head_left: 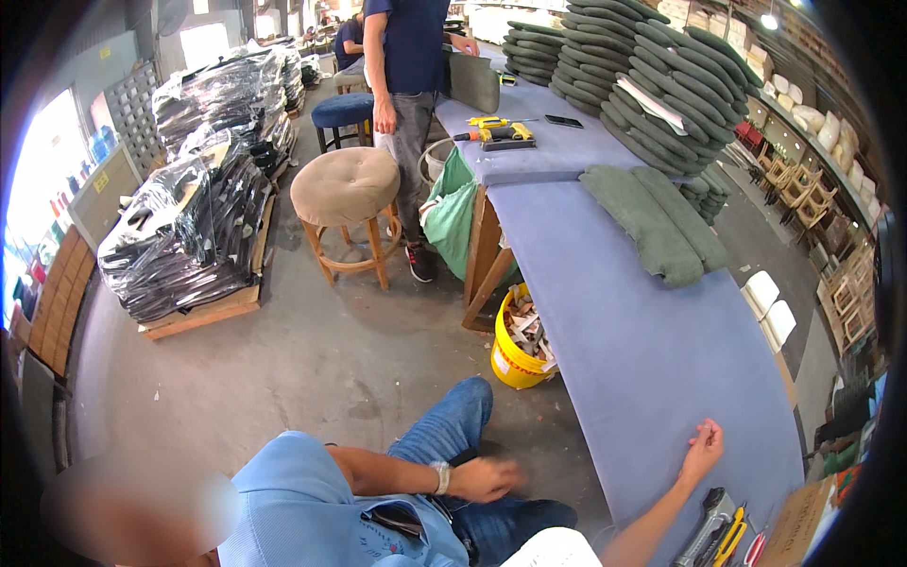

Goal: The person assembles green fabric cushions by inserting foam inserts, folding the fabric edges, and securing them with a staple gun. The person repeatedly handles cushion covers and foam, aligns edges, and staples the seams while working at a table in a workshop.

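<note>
My right hand (702, 452) hovers over or rests on the blue-grey covered table (652, 340) at its near right end, fingers loosely bent and apart, with nothing visible in them. A white sleeve shows near the base of my arm. Beside this hand lie a grey-and-black tool (710, 527), a yellow-handled tool (731, 537) and a red-handled tool (755, 550). My left hand does not show. Close on the left sits a person in a light blue shirt (293, 491) and jeans; that person's braceleted hand (487, 479) is blurred by motion over the lap.
Green padded pieces (652, 222) lie farther along the table, with tall stacks of cushions (661, 94) behind. A drill (501, 135) and phone (564, 121) are near a standing person (408, 57). A yellow bucket (515, 354), stool (345, 184), wrapped pallet (198, 227) and cardboard box (801, 529) surround us.
</note>
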{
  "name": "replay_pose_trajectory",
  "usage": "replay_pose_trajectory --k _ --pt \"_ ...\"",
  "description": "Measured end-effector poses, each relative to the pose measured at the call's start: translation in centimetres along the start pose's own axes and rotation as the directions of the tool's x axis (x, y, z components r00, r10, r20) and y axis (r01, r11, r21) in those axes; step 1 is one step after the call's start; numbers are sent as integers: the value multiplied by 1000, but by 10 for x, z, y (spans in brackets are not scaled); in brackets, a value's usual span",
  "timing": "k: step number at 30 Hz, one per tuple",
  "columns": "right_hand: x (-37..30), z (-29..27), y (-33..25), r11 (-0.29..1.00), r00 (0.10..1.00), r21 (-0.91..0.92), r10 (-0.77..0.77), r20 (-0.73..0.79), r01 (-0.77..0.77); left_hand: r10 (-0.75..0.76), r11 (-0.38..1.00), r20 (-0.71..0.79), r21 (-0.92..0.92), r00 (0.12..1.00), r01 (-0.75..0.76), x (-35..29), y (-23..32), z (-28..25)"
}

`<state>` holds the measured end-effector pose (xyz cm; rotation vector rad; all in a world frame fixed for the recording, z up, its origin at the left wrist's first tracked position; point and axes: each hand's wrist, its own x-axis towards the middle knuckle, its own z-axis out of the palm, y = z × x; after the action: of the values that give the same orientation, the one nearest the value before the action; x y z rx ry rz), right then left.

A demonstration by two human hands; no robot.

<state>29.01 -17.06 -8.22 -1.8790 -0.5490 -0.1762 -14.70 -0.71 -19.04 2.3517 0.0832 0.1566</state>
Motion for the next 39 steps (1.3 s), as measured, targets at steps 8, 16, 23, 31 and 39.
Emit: replay_pose_trajectory --k 8,16,23,31,39 --pt "-5 -8 -10 996 997 58 64 -37 -62 -289 939 478 310 829 149 -10 -21 51" --pt "-3 -13 -8 985 991 119 127 -46 -121 -393 915 545 313 741 255 -22 -14 47" --pt "-4 -14 -15 973 981 166 177 -84 -162 -340 940 636 260 693 222 -27 -36 65" --pt "1 -11 -13 977 977 166 160 -143 -135 -341 939 693 284 635 193 -8 -32 62" --pt "-4 -18 -3 985 979 142 116 -167 -93 -278 958 629 240 726 160 -19 9 6"
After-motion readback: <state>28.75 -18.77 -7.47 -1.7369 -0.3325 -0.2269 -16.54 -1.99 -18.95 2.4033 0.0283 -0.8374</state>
